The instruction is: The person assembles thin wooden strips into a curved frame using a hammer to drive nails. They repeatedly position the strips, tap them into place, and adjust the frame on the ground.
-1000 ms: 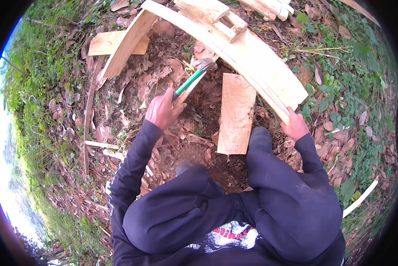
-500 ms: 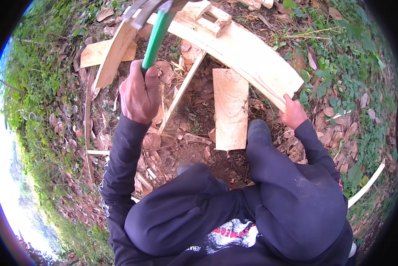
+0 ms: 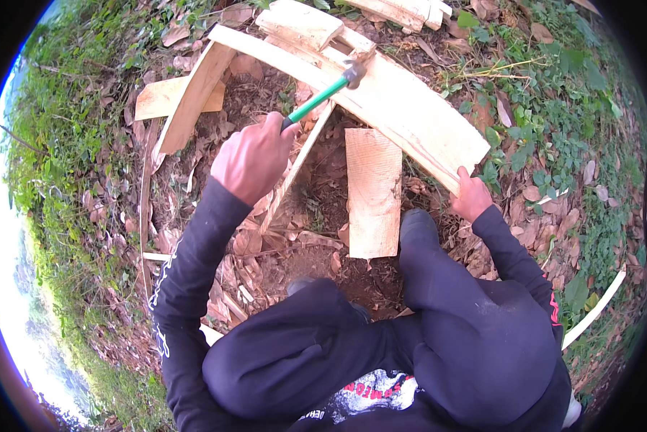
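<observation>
My left hand is closed around the green handle of a hammer. The hammer's metal head is over the middle of a long, pale wooden plank; I cannot tell whether it touches the wood. At the plank's near right end, my right hand grips the edge, its thumb on top and the other fingers mostly hidden. Short wood pieces sit on the plank's far side. Another board stands under its left end, and a thin wooden strip slants down from beneath its middle.
A short loose board lies between the plank and my right boot. Behind the upright board is another flat board. More cut wood lies at the far side. Dry leaves, soil and green plants surround everything.
The hammer has swung down and to the right, from above the plank's left part to over its middle. My left hand moved right and slightly nearer; my right hand still holds the plank.
</observation>
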Tool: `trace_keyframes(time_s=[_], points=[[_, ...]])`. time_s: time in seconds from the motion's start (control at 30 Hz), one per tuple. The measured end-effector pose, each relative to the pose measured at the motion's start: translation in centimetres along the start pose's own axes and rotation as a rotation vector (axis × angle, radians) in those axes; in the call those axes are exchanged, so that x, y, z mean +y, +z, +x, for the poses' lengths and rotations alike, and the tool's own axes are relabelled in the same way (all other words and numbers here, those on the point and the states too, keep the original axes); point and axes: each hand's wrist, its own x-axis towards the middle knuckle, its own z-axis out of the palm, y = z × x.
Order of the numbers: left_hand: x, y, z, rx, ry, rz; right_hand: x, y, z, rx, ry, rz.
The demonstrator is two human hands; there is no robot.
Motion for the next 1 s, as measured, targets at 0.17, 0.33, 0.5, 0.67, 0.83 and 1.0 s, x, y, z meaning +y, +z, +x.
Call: trace_keyframes(time_s=[0.17, 0.33, 0.5, 0.67, 0.83, 1.0], points=[[0.3, 2.1, -2.7, 0.129, -0.125, -0.364, -0.3, 0.9, -1.0, -0.03, -0.002, 0.038], [0.0, 1.1, -2.0, 0.038, 0.012, -0.053, -0.6, 1.2, -1.0, -0.029, 0.011, 0.021], [-2.5, 2.9, -1.7, -0.131, -0.15, 0.1, -0.7, 0.9, 0.0, -0.001, -0.026, 0.022], [-0.1, -1.4, -1.5, 0.352, -0.022, -0.249, -0.5, 1.4, 0.8, -0.015, -0.008, 0.044], [-1.3, 2.7, -2.9, -0.113, -0.104, 0.062, -1.6, 0.7, 0.2, -0.029, 0.002, -0.011], [-0.1, 0.6, -2.5, 0.307, -0.058, -0.326, -1.8, 1.6, 1.5, -0.002, -0.009, 0.017]])
